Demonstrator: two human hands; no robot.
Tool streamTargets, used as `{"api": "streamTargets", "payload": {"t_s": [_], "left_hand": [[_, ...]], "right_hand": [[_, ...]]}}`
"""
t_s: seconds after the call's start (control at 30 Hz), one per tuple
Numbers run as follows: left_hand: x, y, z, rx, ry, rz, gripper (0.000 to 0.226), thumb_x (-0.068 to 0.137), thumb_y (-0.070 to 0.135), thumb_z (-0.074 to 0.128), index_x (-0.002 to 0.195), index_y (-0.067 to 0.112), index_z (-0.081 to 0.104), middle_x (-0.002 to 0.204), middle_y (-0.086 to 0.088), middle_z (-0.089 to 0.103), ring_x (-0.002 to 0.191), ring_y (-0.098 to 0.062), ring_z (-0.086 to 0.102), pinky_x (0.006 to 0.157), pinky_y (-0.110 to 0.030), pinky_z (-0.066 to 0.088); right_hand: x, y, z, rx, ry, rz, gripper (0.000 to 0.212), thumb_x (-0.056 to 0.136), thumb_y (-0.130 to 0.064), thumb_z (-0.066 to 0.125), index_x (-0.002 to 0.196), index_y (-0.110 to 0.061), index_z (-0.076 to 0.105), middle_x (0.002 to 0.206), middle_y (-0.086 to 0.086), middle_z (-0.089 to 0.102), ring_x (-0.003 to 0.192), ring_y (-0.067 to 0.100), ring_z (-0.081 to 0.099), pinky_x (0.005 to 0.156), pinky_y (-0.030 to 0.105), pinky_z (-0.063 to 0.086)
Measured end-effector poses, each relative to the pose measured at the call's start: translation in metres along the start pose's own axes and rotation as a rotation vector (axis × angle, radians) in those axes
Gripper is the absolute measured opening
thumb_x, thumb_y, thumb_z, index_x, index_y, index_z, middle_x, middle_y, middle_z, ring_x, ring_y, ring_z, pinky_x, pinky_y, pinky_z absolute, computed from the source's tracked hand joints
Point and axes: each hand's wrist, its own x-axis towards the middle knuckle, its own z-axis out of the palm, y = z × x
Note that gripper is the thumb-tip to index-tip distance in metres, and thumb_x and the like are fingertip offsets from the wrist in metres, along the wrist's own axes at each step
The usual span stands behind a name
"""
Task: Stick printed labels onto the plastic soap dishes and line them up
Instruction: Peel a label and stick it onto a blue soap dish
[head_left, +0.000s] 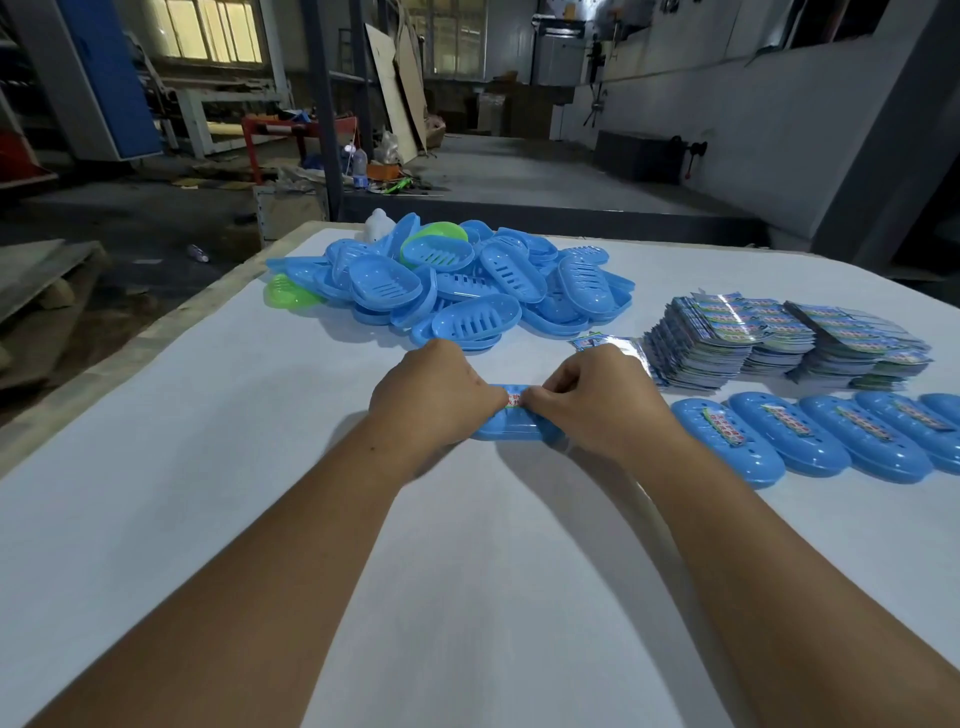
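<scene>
**Both hands on one blue soap dish, label going on**

Person stands at a white counter (208, 467), both bare forearms reaching out over it. A blue soap dish (511, 428) lies upside down on the counter at centre, between the two hands. Left hand (434, 395) curls over the dish's left end, gripping it. Right hand (592, 402) curls over the right end, fingers bent, fingertips pinching a printed label (514, 401) against the top of the dish; only a strip with red characters shows between the hands.

To the right, a row of labelled dishes (810, 441) lies side by side, touching, each upside down with a label across its back; the row runs out of view at the right edge.

Behind the hands, a loose heap of unlabelled dishes (457, 283), nearly all blue, a few green. Right of the heap, stacks of label sheets (779, 338), with loose sheets (605, 345) just beyond the right hand.
</scene>
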Motion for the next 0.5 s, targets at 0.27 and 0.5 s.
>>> {"api": "streamTargets", "payload": {"t_s": [0.27,0.5], "left_hand": [[0.0011,0.0082,0.0082,0.375,0.197,0.142,0.034,0.080,0.057,0.059,0.081,0.023,0.066,0.075,0.003,0.064,0.071,-0.024,0.060,0.062,-0.031,0.041],[0.0058,0.0020,0.0091,0.396,0.204,0.164,0.038,0.081,0.065,0.057,0.086,0.027,0.058,0.078,0.006,0.061,0.078,-0.023,0.060,0.064,-0.032,0.040]], "right_hand": [[0.0000,-0.0105,0.0001,-0.237,0.101,-0.016,0.044,0.072,-0.060,0.070,0.059,-0.018,0.067,0.061,-0.001,0.065,0.067,0.022,0.062,0.058,0.030,0.052],[0.0050,-0.0010,-0.0029,-0.135,0.006,0.031,0.049,0.070,-0.069,0.072,0.085,-0.023,0.068,0.081,-0.006,0.069,0.079,0.018,0.065,0.070,0.034,0.056]]}}
